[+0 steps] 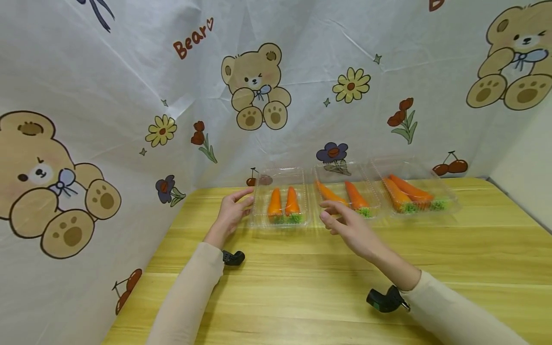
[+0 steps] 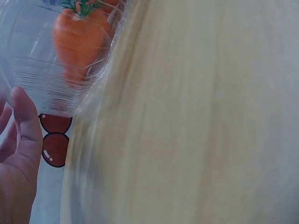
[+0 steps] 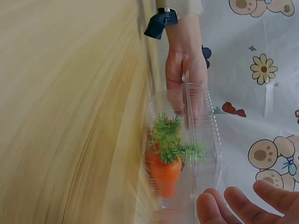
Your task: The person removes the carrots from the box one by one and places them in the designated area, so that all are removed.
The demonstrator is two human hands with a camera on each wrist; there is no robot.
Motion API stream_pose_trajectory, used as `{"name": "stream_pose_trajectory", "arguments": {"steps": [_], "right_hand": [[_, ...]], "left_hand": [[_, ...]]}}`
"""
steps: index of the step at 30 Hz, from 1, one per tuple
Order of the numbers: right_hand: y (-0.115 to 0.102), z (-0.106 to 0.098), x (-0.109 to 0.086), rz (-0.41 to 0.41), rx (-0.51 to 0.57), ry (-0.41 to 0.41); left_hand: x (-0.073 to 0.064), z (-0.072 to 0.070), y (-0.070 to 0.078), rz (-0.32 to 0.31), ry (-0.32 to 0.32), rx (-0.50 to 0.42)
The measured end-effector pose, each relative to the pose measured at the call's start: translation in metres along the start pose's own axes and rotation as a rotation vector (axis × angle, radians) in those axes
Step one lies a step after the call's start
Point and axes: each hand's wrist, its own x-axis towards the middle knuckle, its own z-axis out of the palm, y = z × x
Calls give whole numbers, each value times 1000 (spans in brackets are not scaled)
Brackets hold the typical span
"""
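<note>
A clear plastic clamshell box stands on the left with its lid down over two toy carrots, green tops facing me. My left hand is at the box's left side, fingers extended and thumb by its edge; whether they press on it I cannot tell. In the left wrist view, the thumb lies by the clear wall. My right hand hovers right of this box, before the middle box, fingers loosely bent and holding nothing. It partly hides the carrots there.
Another clear box with two toy carrots stands at the right of the row. All the boxes are near the back edge of the wooden table. Behind hangs a white cloth printed with bears and flowers.
</note>
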Motion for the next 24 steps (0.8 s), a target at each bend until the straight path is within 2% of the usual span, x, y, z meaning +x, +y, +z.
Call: {"name": "stream_pose_trajectory", "arguments": {"steps": [5, 14, 24], "right_hand": [[-2, 10, 3, 45, 79, -15], [-2, 34, 8, 108, 311, -72], [-1, 57, 13, 210, 422, -88]], "left_hand": [[-1, 0, -1, 4, -5, -3], [-4, -2, -2, 20, -10, -34], [-15, -3, -4, 48, 3, -70]]}}
